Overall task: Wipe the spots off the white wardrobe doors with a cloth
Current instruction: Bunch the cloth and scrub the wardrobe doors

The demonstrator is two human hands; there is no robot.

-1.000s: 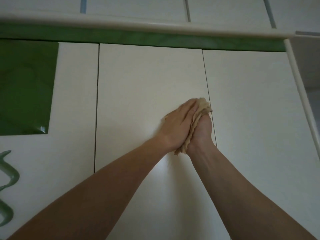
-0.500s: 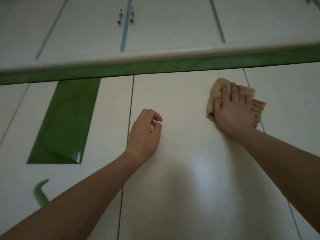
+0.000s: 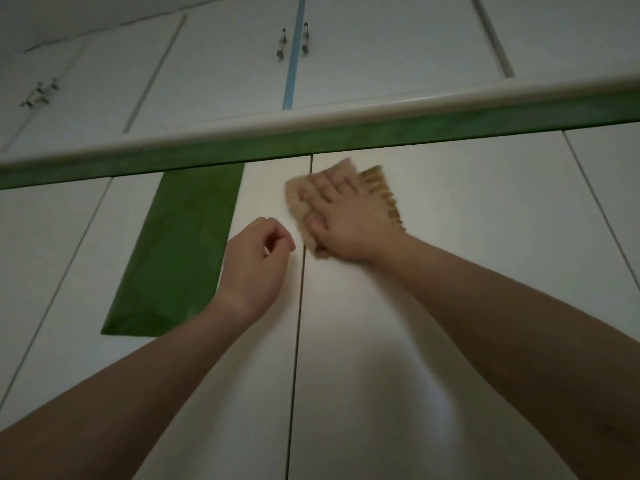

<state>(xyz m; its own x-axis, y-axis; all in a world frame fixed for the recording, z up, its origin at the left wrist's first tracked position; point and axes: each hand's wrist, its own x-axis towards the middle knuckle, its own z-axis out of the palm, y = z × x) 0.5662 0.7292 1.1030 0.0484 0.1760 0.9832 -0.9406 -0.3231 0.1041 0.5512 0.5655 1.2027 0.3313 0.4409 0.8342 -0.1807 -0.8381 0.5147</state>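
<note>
Pressing the cloth flat under the right hand, fingers straight, at the top edge of the wardrobe door, with the left hand loosely curled, empty: keep pressure even.

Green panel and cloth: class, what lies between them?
In the head view, only a bare strip of white door separates the green panel from the cloth.
</note>
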